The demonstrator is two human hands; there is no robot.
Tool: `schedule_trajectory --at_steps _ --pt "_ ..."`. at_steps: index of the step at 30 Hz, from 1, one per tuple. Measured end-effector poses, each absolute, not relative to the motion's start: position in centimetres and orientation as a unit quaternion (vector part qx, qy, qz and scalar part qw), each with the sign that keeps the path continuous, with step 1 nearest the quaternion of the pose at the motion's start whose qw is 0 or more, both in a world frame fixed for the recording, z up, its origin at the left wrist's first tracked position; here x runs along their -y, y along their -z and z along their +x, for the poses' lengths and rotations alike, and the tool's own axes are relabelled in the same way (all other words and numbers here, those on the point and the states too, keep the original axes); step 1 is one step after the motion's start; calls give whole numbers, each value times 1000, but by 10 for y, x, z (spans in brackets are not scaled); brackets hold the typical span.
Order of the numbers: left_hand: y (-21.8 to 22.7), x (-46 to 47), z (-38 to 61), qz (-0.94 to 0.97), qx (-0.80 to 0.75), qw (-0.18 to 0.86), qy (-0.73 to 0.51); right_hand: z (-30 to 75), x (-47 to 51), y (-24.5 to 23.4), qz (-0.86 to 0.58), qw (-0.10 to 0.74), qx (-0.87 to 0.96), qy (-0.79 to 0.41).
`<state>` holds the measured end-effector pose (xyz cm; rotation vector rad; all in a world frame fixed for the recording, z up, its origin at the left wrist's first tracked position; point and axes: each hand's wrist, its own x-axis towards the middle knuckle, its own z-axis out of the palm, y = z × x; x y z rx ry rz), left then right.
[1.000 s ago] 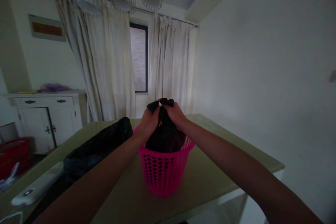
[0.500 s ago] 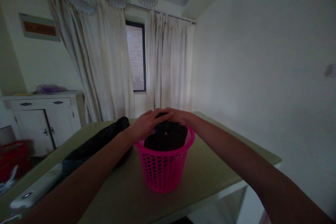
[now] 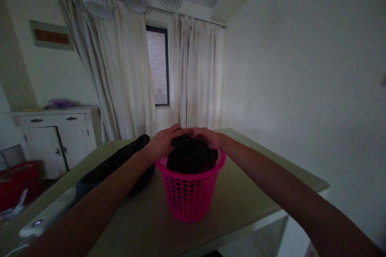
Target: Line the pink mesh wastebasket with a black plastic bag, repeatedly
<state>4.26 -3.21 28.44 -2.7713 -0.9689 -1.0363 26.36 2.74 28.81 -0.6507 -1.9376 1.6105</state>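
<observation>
A pink perforated basket [image 3: 190,196] stands on the olive table [image 3: 235,204]. A black bag [image 3: 189,157] fills it and bulges above the rim. My left hand [image 3: 164,142] lies over the bag's top left, fingers curved down onto its knot. My right hand [image 3: 206,136] rests on the top right, fingers bent over the plastic. The fingertips of both hands meet at the bag's crown. Whether either hand pinches the plastic or only presses on it is hidden by the fingers.
A long black bundle [image 3: 117,166] lies on the table left of the basket, and a white device [image 3: 48,219] with a small light sits near the front left. A white cabinet [image 3: 57,136] and a red crate [image 3: 18,182] stand at the left wall. Curtains [image 3: 193,76] hang behind.
A second ago both hands held the bag's tied neck up above the basket. They then came down, and the bag's top now sits pushed low at the rim under both hands.
</observation>
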Motion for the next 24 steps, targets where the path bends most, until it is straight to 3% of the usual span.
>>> schedule_trajectory --at_steps 4,10,15,19,24 --pt "-284 28 49 -865 325 -44 380 264 -19 -291 -265 216 738 -582" --pt "-279 14 66 -723 336 -294 527 253 -17 -294 -361 236 868 -246" --pt "-275 20 67 -584 314 -542 516 253 -16 -291 -369 252 863 -238" --pt "-277 24 62 -557 306 -582 507 262 -15 -290 -313 287 880 -213" --pt "-283 27 60 -531 342 -562 533 273 2 -290 -215 421 880 -38"
